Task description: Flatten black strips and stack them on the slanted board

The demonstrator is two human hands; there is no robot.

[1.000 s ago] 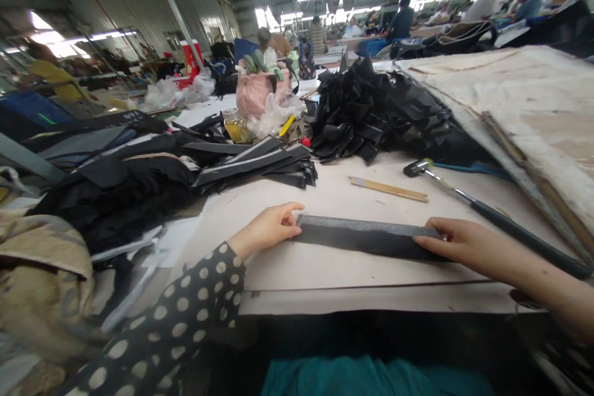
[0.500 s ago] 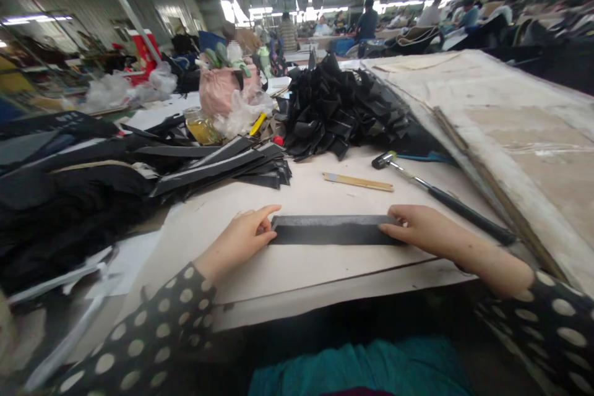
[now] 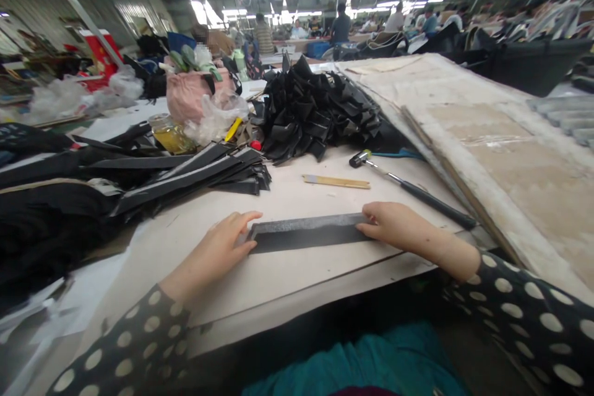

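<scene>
A flat black strip (image 3: 306, 236) with a greyish band along its far edge lies crosswise on the pale work surface in front of me. At its left end is my left hand (image 3: 220, 247), thumb and curled fingers at the corner, index finger stretched past it. My right hand (image 3: 394, 226) pinches the other end between thumb and fingers. The strip slants slightly, its right end farther from me. Just beyond it lies a short yellowish wooden stick (image 3: 336, 182). A hammer (image 3: 413, 189) with a black handle rests to the right.
A heap of black pieces (image 3: 315, 111) stands at the back. Stacked dark strips (image 3: 195, 179) lie to the left, near a pink bag (image 3: 192, 94), a jar (image 3: 171, 135) and a yellow-handled tool (image 3: 233, 129). A raised pale board (image 3: 487, 130) borders the right side. People are farther back.
My view has swung to the right, so the scene sits farther left. The strip is now slightly slanted. Both hands stay at its ends, the left one's fingers somewhat more spread.
</scene>
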